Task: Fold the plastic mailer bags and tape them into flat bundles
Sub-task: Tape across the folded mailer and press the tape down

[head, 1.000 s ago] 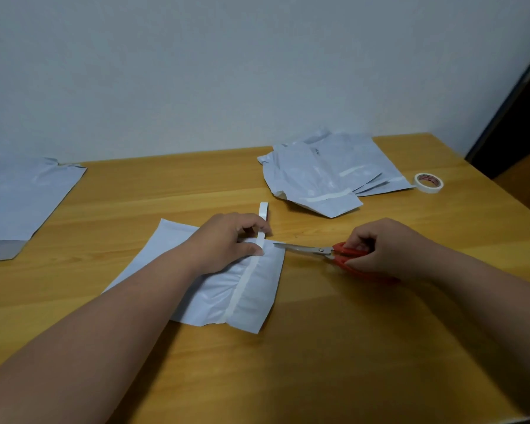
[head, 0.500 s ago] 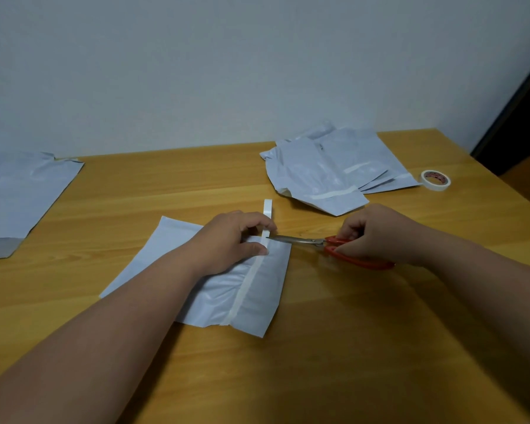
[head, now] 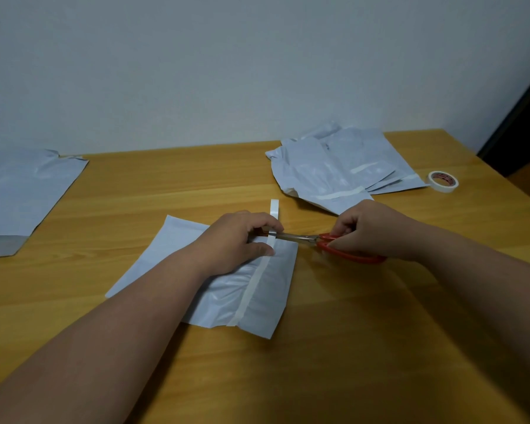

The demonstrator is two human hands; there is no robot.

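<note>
A folded white mailer bag [head: 257, 304] lies flat on the wooden table [head: 349, 347], with a strip of white tape [head: 253, 286] running along it. The tape's free end [head: 274, 208] sticks up past the bag's far edge. My left hand [head: 242, 240] rests on the bag and pinches the tape near that edge. My right hand [head: 371, 229] grips red-handled scissors [head: 346, 250], whose blades reach the tape right beside my left fingers.
A pile of taped folded mailers [head: 340, 169] lies at the back right, with a roll of white tape [head: 443, 181] beside it. Unfolded mailers [head: 22, 191] lie at the far left edge. A dark doorway [head: 520, 117] is at the right.
My right hand has moved the scissors left until the blades meet the tape at my left fingers. My left hand has stayed on the bag.
</note>
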